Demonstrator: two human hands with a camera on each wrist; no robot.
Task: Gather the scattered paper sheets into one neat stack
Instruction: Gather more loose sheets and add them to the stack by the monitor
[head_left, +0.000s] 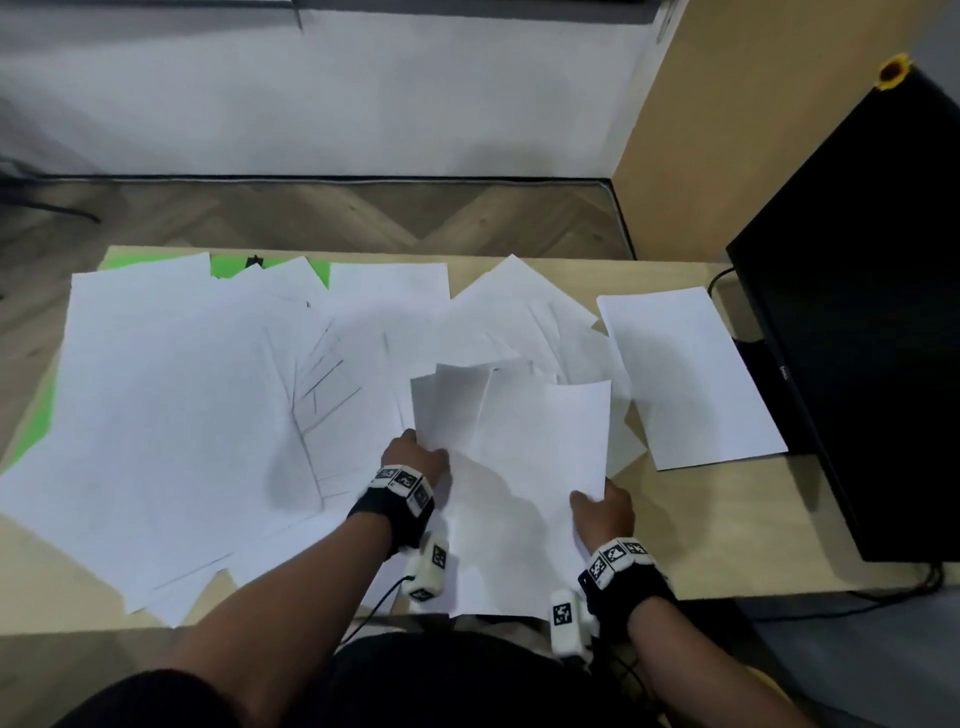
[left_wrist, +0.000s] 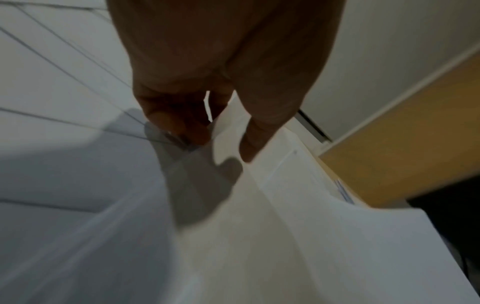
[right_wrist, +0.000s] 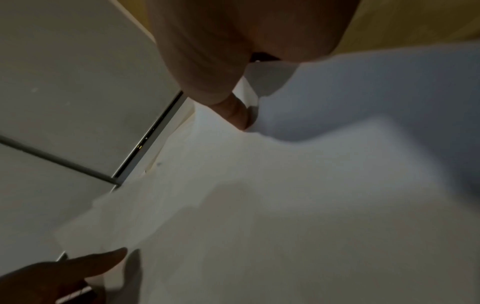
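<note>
Black wristbands (head_left: 387, 512) ringed with white, black-patterned marker cubes (head_left: 399, 477) circle both bare forearms; a white camera block (head_left: 429, 569) with a black cable hangs beneath each wrist.

matt white paper sheets (head_left: 171, 395), pale wood-look table (head_left: 727, 530)

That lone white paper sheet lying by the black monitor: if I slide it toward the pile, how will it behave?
The lone white paper sheet lies flat on the pale wooden table, so it will probably slide easily. It looks thin, likely floppy once lifted. Its right edge touches the black monitor base, so it might snag.
</note>
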